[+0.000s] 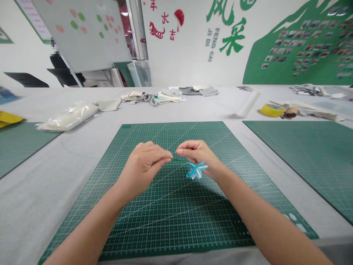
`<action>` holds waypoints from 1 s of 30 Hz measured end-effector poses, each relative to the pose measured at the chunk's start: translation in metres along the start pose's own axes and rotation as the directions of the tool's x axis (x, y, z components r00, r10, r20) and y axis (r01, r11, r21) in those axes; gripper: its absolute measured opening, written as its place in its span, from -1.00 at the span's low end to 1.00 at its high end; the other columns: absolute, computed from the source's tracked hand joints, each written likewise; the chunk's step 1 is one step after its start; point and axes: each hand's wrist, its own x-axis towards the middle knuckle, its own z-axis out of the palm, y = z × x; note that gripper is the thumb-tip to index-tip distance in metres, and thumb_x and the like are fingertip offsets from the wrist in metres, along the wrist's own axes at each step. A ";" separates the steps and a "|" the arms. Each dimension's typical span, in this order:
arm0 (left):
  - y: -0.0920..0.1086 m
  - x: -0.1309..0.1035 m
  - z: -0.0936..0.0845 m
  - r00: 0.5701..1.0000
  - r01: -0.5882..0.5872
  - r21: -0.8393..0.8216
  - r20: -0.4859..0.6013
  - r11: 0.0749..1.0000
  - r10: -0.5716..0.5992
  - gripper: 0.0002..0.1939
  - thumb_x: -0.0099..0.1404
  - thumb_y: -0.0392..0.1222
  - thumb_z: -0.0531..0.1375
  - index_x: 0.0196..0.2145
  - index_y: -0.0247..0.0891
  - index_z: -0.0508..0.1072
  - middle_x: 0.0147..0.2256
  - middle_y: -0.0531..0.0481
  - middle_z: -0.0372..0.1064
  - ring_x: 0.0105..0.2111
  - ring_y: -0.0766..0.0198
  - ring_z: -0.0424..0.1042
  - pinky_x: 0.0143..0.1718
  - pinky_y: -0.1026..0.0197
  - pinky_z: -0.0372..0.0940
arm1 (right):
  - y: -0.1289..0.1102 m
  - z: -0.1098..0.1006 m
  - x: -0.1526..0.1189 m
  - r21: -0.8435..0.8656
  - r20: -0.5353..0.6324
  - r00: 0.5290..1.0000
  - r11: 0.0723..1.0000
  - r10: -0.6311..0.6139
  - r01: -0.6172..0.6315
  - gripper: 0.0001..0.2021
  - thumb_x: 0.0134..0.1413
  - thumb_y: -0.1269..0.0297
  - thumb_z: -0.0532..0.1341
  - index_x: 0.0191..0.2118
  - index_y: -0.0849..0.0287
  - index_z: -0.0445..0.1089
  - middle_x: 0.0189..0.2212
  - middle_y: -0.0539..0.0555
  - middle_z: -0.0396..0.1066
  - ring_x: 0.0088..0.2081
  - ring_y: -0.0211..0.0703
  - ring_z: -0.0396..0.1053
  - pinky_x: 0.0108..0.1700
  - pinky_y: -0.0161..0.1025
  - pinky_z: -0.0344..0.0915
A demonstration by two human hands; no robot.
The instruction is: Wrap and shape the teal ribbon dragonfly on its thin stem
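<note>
A blue flower-like ornament [196,171] with pale, sparkling strips hangs over the green cutting mat [176,228]. Its thin green stem [180,159] runs leftward to my left hand [147,163], whose thumb and fingers are pinched on the stem's end. My right hand [200,154] is just right of the left fingertips, above the ornament, with its thumb and index finger pressed together. Whatever lies between those right fingertips is too small to make out. Both hands are raised above the middle of the mat.
A clear plastic bag [71,116] lies at the left, and fabric pieces [168,95] are along the back. Yellow tape [272,109] and a white roll [248,104] sit at the back right. More cutting mats [306,154] flank the central one on the grey-covered table [35,206].
</note>
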 end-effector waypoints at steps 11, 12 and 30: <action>-0.005 0.001 0.007 0.898 0.367 -0.196 -0.179 0.909 -0.401 -0.90 0.28 -0.18 0.20 -0.34 -0.16 0.54 -0.35 0.08 0.51 -0.32 0.27 0.43 -0.26 0.21 0.27 | 0.012 0.028 -0.006 0.142 0.059 0.990 0.981 0.127 -0.134 -0.75 -0.17 0.15 0.39 -0.50 0.20 0.38 -0.68 -0.18 0.07 -0.67 -0.46 -0.17 -0.61 -0.31 -0.31; -0.006 0.001 0.007 0.887 0.384 -0.199 -0.191 0.902 -0.420 -0.90 0.27 -0.18 0.20 -0.34 -0.16 0.54 -0.35 0.08 0.51 -0.32 0.27 0.44 -0.25 0.21 0.27 | 0.013 0.030 -0.007 0.149 0.067 0.991 0.981 0.115 -0.124 -0.75 -0.15 0.15 0.38 -0.50 0.20 0.38 -0.68 -0.18 0.07 -0.67 -0.46 -0.18 -0.61 -0.31 -0.31; -0.011 -0.003 0.007 0.880 0.372 0.066 -0.343 0.926 -0.329 -0.84 0.33 -0.16 0.14 -0.30 -0.19 0.52 -0.34 0.05 0.52 -0.33 0.24 0.44 -0.28 0.16 0.29 | 0.016 0.058 -0.031 -0.122 -0.130 0.984 0.987 -0.124 0.108 -0.85 0.03 0.24 0.31 -0.48 0.17 0.49 -0.67 -0.10 0.21 -0.60 -0.37 0.06 -0.54 -0.33 0.01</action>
